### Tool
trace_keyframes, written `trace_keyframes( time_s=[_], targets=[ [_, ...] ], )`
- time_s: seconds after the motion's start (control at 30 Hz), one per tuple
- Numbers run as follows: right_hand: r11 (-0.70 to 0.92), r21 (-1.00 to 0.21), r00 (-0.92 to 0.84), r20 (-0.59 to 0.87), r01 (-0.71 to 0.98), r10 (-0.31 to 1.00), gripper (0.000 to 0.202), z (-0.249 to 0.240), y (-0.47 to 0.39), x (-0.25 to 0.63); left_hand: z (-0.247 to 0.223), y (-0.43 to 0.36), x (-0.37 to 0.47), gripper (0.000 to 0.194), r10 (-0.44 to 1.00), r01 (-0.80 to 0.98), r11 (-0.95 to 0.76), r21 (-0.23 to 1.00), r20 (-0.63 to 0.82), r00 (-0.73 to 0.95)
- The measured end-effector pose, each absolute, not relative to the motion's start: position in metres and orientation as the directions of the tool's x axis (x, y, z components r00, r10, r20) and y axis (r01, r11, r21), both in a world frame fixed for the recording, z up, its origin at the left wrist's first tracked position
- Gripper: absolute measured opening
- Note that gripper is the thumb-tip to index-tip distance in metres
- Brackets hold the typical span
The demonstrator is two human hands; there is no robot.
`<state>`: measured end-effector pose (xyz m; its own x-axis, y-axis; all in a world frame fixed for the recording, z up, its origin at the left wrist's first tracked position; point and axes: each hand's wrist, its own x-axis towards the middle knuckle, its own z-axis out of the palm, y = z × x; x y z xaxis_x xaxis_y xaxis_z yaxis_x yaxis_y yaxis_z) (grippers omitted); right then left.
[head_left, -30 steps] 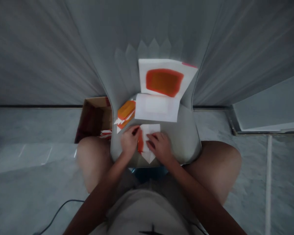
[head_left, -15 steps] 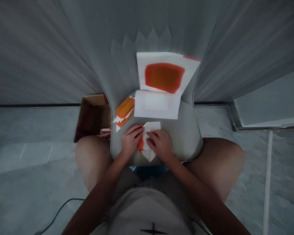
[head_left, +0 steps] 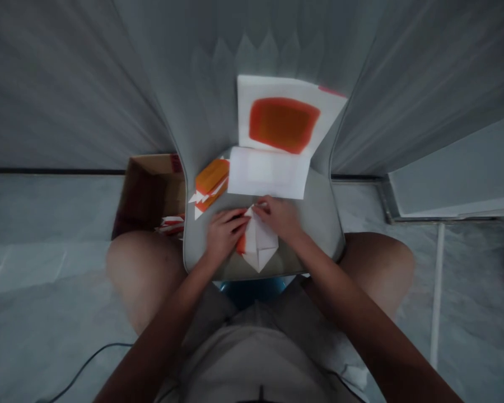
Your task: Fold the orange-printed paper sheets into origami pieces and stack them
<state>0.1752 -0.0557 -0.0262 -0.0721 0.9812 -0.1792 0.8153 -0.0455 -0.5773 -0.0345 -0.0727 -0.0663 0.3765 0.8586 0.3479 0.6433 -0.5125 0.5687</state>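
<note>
A white folded paper (head_left: 259,244) with an orange-red patch on its left side lies on the grey chair seat (head_left: 325,218), one pointed end towards me. My left hand (head_left: 223,234) rests on its left edge, fingers on the paper near the top. At the paper's top, my right hand (head_left: 280,217) has its fingers pinched on the upper corner. Beyond the hands lies an opened white sheet or booklet (head_left: 265,173), its upright part (head_left: 284,124) bearing an orange-brown patch. Left of it sits a stack of folded orange and white papers (head_left: 211,182).
On the floor to the left stands an open cardboard box (head_left: 140,196), with red and white folded pieces (head_left: 171,224) at its near right side. My knees flank the seat. A dark cable (head_left: 94,355) runs across the floor at the lower left.
My right hand has moved up from the middle of the folded paper to its top corner, uncovering the lower right part. The top right flap now appears folded in. The view has shifted slightly.
</note>
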Motion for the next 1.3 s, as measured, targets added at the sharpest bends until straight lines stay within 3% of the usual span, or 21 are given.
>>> trace_keyframes(
  time_s=[0.1, 0.2, 0.33, 0.53, 0.63, 0.7, 0.8, 0.93, 1.1, 1.3],
  targets=[
    [-0.037, -0.575, -0.110, -0.218, 0.818, 0.970, 0.032, -0.017, -0.037, 0.178, -0.066, -0.073, -0.034, 0.017, 0.853, 0.650, -0.522, 0.552, 0.349, 0.389],
    [0.056, -0.570, -0.258, -0.280, 0.820, 0.924, 0.026, -0.008, -0.015, 0.180, -0.067, -0.073, -0.034, 0.017, 0.850, 0.649, -0.527, 0.549, 0.355, 0.391],
    [0.223, -0.565, -0.497, -0.393, 0.795, 0.774, 0.016, 0.002, 0.017, 0.182, -0.070, -0.072, -0.034, 0.017, 0.848, 0.643, -0.529, 0.554, 0.367, 0.381],
    [0.239, -0.611, -0.626, -0.562, 0.754, 0.540, 0.014, 0.005, 0.050, 0.175, -0.067, -0.071, -0.033, 0.016, 0.847, 0.629, -0.531, 0.568, 0.366, 0.385],
    [0.242, -0.616, -0.644, -0.596, 0.750, 0.480, 0.012, 0.007, 0.055, 0.172, -0.060, -0.071, -0.033, 0.017, 0.872, 0.588, -0.487, 0.646, 0.314, 0.376],
    [0.232, -0.629, -0.655, -0.606, 0.742, 0.453, 0.012, 0.011, 0.054, 0.171, -0.053, -0.069, -0.032, 0.023, 0.923, 0.563, -0.370, 0.739, 0.225, 0.312],
    [0.204, -0.677, -0.678, -0.567, 0.707, 0.467, 0.011, 0.023, 0.046, 0.174, -0.038, -0.064, -0.032, 0.029, 0.948, 0.543, -0.268, 0.795, 0.119, 0.294],
    [0.209, -0.712, -0.692, -0.497, 0.670, 0.523, 0.013, 0.039, 0.032, 0.181, -0.023, -0.053, -0.033, 0.037, 0.859, 0.473, -0.277, 0.837, -0.004, 0.512],
    [0.258, -0.678, -0.632, -0.387, 0.689, 0.671, 0.015, 0.043, 0.022, 0.192, -0.021, -0.041, -0.031, 0.040, 0.802, 0.312, -0.062, 0.948, -0.139, 0.580],
    [-0.014, -0.800, -0.521, -0.404, 0.600, 0.752, 0.032, 0.017, -0.002, 0.214, -0.030, -0.037, -0.025, 0.035, 0.830, 0.213, 0.081, 0.974, -0.184, 0.526]
  ],
)
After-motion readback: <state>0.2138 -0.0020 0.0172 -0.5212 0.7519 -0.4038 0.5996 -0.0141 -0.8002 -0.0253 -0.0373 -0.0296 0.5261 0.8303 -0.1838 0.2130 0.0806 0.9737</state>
